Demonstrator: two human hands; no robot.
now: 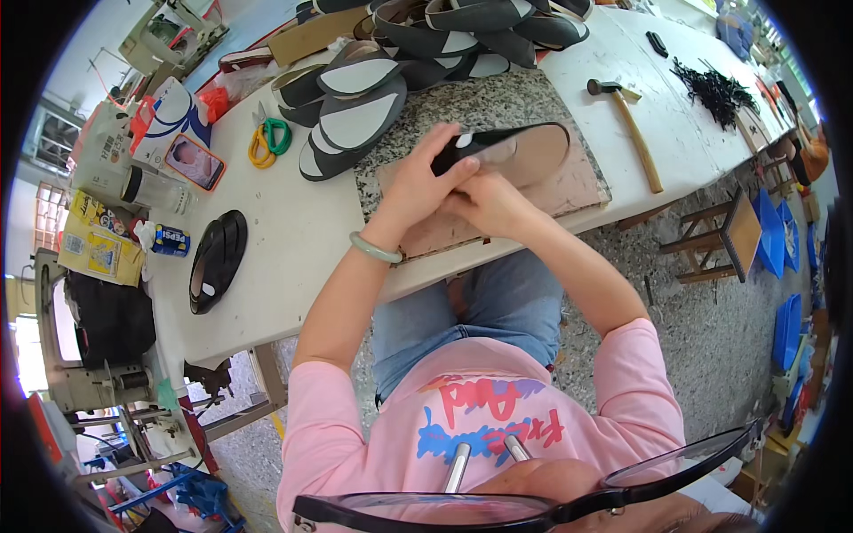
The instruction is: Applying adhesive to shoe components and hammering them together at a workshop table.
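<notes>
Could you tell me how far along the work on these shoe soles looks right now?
Done, apparently: one black sole lies set aside on the white table, though its state is unclear. In hand: both the left hand and right hand grip one black-edged sole over the speckled stone slab. Left: seemingly the large pile of soles behind it. The hammer lies unused.

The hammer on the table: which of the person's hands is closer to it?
Right. The right hand grips the shoe on the side toward the hammer, apart from it. The left hand holds the shoe's other end, farther away.
</notes>
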